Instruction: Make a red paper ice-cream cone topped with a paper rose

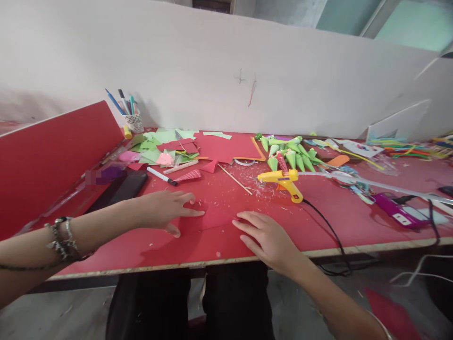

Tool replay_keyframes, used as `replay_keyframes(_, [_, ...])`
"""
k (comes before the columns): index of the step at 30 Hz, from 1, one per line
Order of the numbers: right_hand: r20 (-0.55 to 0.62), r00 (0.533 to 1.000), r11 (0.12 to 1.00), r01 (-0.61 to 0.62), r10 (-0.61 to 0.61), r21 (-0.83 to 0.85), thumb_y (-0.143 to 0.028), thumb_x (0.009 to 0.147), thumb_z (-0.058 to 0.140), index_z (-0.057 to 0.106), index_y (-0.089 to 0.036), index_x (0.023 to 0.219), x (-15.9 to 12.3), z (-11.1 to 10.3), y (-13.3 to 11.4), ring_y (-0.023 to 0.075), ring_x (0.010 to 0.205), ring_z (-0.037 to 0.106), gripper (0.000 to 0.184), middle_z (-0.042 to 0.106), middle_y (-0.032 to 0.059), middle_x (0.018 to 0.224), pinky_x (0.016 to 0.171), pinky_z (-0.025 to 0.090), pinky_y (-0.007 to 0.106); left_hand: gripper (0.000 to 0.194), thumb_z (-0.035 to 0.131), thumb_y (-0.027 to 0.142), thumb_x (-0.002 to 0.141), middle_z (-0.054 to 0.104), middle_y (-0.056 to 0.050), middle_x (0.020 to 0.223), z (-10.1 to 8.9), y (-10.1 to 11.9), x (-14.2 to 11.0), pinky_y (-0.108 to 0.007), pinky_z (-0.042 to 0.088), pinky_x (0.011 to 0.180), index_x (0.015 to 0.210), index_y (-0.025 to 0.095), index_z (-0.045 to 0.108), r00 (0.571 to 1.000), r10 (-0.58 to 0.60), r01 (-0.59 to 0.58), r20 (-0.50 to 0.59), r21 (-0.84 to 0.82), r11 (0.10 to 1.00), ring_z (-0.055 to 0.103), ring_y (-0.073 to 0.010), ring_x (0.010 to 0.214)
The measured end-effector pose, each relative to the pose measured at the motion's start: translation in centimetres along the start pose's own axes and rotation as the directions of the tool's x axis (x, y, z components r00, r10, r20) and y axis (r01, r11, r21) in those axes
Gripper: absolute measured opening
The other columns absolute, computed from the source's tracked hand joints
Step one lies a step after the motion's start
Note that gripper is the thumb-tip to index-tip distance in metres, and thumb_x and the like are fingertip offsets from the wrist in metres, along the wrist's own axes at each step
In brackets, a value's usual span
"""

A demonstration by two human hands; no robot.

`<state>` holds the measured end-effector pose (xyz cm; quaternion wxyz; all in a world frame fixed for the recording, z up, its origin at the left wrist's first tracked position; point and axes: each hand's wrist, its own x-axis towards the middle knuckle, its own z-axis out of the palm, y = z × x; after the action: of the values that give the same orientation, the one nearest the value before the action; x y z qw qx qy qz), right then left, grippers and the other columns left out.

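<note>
Red paper (218,218), and straight to the action: had the left hand (170,208) out at its left end, palm down, thumb well apart from the index finger, other fingers half curled, nothing gripped. Had the right hand (267,236) opposite, at the right end, fingers stretched and apart from the thumb, tips right at the corner; could not tell a light touch from a near miss. Found that paper lying between the two on the tabletop (354,212), near the front edge, red on red and barely outlined! Wore bracelets (63,241) on the left wrist.

Just beyond, caught a thin stick (234,179) lying aslant and, over to its left, a white marker (160,175) with a black cap, tip by a patterned red piece (189,175). Out to the right, spotted the yellow glue gun (281,178), resting on its side, nozzle to the left among pale shreds, black cord (325,219) trailing over the front edge.

Farther back, picked out a bunch of green cones (300,161), a red cone (282,162) among them, then green scraps (150,146) and a pen cup (134,123) on the left. Far right, saw a purple socket block (399,215); behind everything, a white panel (194,71).
</note>
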<state>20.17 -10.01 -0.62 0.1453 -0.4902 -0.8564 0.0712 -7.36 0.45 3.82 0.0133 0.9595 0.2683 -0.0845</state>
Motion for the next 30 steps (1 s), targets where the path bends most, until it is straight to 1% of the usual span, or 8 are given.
replay_keyframes(3, [-0.023, 1.0, 0.999, 0.001, -0.002, -0.035, -0.031, 0.087, 0.036, 0.053, -0.02, 0.117, -0.2, 0.2, 0.1, 0.0193, 0.112, 0.045, 0.036, 0.053, 0.0047, 0.121, 0.095, 0.036, 0.037, 0.06, 0.062, 0.036, 0.071, 0.046, -0.004, 0.127, 0.2, 0.7, -0.9, -0.028, 0.034, 0.079, 0.126, 0.038, 0.037, 0.992, 0.112, -0.117, 0.063, 0.081, 0.99, 0.048, -0.0231, 0.103])
replay_keyframes(6, [-0.032, 0.999, 0.999, 0.007, -0.008, -0.053, -0.031, 0.086, 0.038, 0.053, -0.018, 0.117, -0.3, 0.1, 0.1, 0.0198, 0.112, 0.045, 0.037, 0.053, 0.005, 0.121, 0.095, 0.038, 0.038, 0.044, 0.05, 0.024, 0.08, 0.05, -0.001, 0.123, 0.5, 2.5, -1.6, -0.029, 0.034, 0.077, 0.122, 0.036, 0.042, 0.992, 0.124, -0.12, -0.015, 0.145, 0.982, 0.051, -0.02, 0.096])
replay_keyframes(8, [-0.038, 0.999, 0.998, 0.003, -0.006, -0.065, -0.031, 0.086, 0.039, 0.053, -0.017, 0.117, -0.4, 0.2, -0.1, 0.0202, 0.112, 0.046, 0.037, 0.053, 0.0053, 0.121, 0.095, 0.039, 0.038, 0.044, 0.042, 0.011, 0.083, 0.056, 0.0, 0.115, 0.9, 4.2, -1.7, -0.028, 0.034, 0.076, 0.121, 0.033, 0.044, 0.992, 0.101, -0.089, -0.072, 0.158, 0.983, 0.052, -0.018, 0.095])
replay_keyframes(9, [-0.043, 0.999, 0.997, -0.001, -0.002, -0.072, -0.031, 0.085, 0.04, 0.053, -0.017, 0.117, -0.4, 0.2, -0.2, 0.0205, 0.112, 0.046, 0.037, 0.053, 0.0054, 0.121, 0.095, 0.039, 0.038, 0.046, 0.041, 0.01, 0.083, 0.057, -0.001, 0.113, 1.1, 5.1, -1.6, -0.028, 0.034, 0.076, 0.123, 0.031, 0.042, 0.992, 0.097, -0.084, -0.084, 0.145, 0.986, 0.052, -0.0176, 0.094])
replay_keyframes(13, [-0.066, 0.998, 0.995, -0.012, 0.005, -0.102, -0.028, 0.085, 0.04, 0.053, -0.016, 0.117, -0.5, 0.6, -0.3, 0.0212, 0.113, 0.046, 0.037, 0.053, 0.0055, 0.122, 0.095, 0.039, 0.039, 0.042, 0.039, 0.034, 0.086, 0.055, -0.004, 0.112, 2.0, 7.2, -1.1, -0.03, 0.036, 0.078, 0.128, 0.028, 0.037, 0.987, 0.04, -0.028, -0.153, 0.078, 0.997, 0.053, -0.0196, 0.091])
replay_keyframes(17, [-0.086, 0.996, 0.994, -0.006, -0.003, -0.106, -0.023, 0.084, 0.039, 0.053, -0.016, 0.117, -0.6, 0.8, -0.2, 0.0202, 0.113, 0.046, 0.036, 0.053, 0.0046, 0.122, 0.095, 0.039, 0.038, 0.046, 0.035, 0.047, 0.085, 0.052, -0.004, 0.118, 2.5, 7.2, -1.7, -0.033, 0.036, 0.083, 0.127, 0.031, 0.037, 0.983, -0.052, 0.05, -0.175, -0.015, 0.999, 0.05, -0.0217, 0.099])
replay_keyframes(24, [-0.115, 0.993, 0.995, -0.025, 0.014, -0.095, -0.02, 0.083, 0.04, 0.054, -0.017, 0.115, -0.7, 1.0, -0.4, 0.0199, 0.112, 0.047, 0.036, 0.054, 0.0049, 0.121, 0.095, 0.039, 0.038, 0.045, 0.037, 0.05, 0.083, 0.052, -0.001, 0.121, 2.7, 6.1, -5.6, -0.035, 0.036, 0.086, 0.127, 0.038, 0.036, 0.979, -0.192, 0.18, -0.072, -0.139, 0.974, 0.05, -0.0229, 0.103])
replay_keyframes(30, [-0.121, 0.992, 0.996, -0.037, 0.027, -0.08, -0.019, 0.082, 0.04, 0.055, -0.017, 0.114, -0.6, 0.8, -0.6, 0.0198, 0.111, 0.048, 0.035, 0.054, 0.0056, 0.12, 0.095, 0.04, 0.038, 0.049, 0.037, 0.051, 0.082, 0.052, -0.003, 0.122, 3.8, 5.8, -7.5, -0.036, 0.036, 0.089, 0.127, 0.033, 0.039, 0.96, -0.269, 0.253, -0.079, -0.169, 0.952, 0.049, -0.0231, 0.107])
